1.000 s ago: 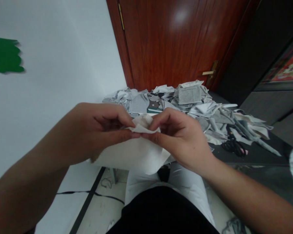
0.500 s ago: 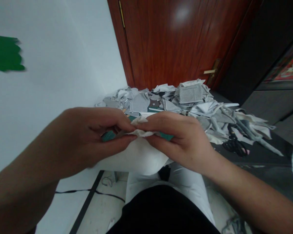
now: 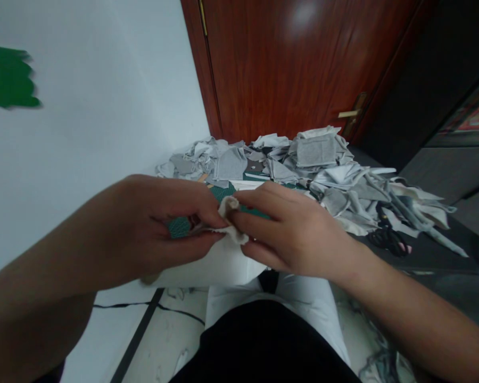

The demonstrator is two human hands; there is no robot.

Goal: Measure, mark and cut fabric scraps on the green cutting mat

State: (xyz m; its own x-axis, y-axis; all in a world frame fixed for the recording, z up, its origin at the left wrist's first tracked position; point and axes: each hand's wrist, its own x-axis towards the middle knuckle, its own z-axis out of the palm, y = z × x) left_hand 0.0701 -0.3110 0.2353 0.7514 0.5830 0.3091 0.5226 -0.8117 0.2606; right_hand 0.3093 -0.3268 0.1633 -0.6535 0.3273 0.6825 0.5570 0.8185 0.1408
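A piece of cream-white fabric (image 3: 219, 263) hangs between my hands in front of my lap, its upper edge bunched and folded over. My left hand (image 3: 163, 221) pinches that edge between thumb and forefinger. From the other side, the bent fingers of my right hand (image 3: 299, 226) close on the same gathered edge, with the fingertips partly hidden by the folds. Behind the hands, parts of a green cutting mat (image 3: 179, 227) show on the table.
Grey and white fabric pieces (image 3: 315, 151) lie heaped along the table's far side and to the right. Black-handled scissors (image 3: 389, 239) rest near its right front edge. A white wall (image 3: 104, 106) stands at the left, a brown wooden door (image 3: 287, 69) behind the table.
My right hand's fingers have shifted on the fabric and spread a little. The gathered edge has turned and stands up more between the hands. The view has moved slightly.
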